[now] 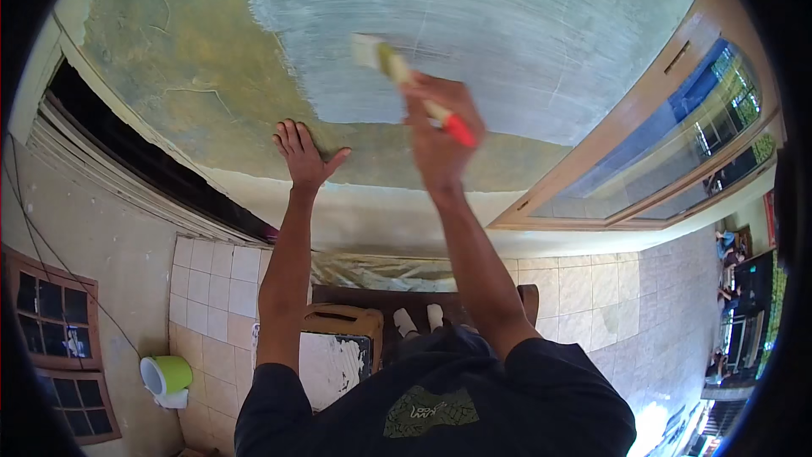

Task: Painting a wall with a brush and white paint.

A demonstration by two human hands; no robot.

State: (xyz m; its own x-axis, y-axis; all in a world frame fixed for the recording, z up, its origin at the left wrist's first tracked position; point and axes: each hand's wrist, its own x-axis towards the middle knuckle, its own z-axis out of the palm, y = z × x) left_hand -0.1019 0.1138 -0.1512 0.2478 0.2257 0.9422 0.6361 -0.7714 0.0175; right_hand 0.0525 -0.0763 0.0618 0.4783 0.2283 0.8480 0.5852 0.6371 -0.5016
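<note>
My right hand is closed round the handle of a paintbrush with a red end, a little smeared by motion. Its pale bristles lie over the whitish-grey painted part of the wall. My left hand rests flat against the wall with fingers spread, on the bare greenish-brown patch below and left of the paint. Below my left forearm stands a tray with a white, paint-smeared surface, on or beside a brown stool.
I stand on a dark brown bench. A wooden-framed window borders the wall on the right; a dark opening runs along the left. A green-and-white bucket is on the tiled floor. Several people sit far right.
</note>
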